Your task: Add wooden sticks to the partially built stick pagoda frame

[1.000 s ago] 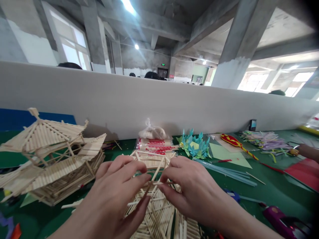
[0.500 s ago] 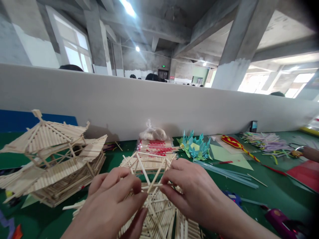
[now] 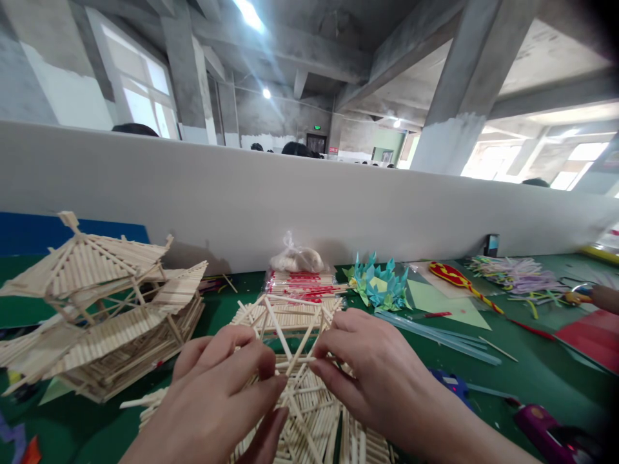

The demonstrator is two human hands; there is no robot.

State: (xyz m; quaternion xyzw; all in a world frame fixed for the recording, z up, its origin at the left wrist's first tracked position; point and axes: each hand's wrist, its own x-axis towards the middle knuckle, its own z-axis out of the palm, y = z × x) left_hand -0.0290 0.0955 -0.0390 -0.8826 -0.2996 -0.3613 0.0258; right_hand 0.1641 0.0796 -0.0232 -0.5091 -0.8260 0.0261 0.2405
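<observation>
In front of me stands a half-open model of thin wooden sticks (image 3: 312, 394), with slanted sticks crossing over its top. My left hand (image 3: 225, 386) is closed at the model's left side, thumb and forefinger pinching a stick near the middle. From the right, my right hand (image 3: 370, 367) has its fingers pinched on a thin wooden stick (image 3: 302, 359) that lies across the frame. The fingers hide parts of both sticks' ends. A larger stick pavilion (image 3: 104, 309) with a tiered roof stands at the left.
Behind the model lie a pack of red-tipped sticks (image 3: 304, 287) and a blue paper lotus (image 3: 380, 283). Clear glue sticks (image 3: 440, 338) and a purple glue gun (image 3: 544, 425) are at the right. A white partition (image 3: 242, 200) borders the table. Another person's hand (image 3: 604, 299) shows at the right edge.
Both hands keep the same grip and place on the stick model. At the far right, the other person's hand has shifted slightly.
</observation>
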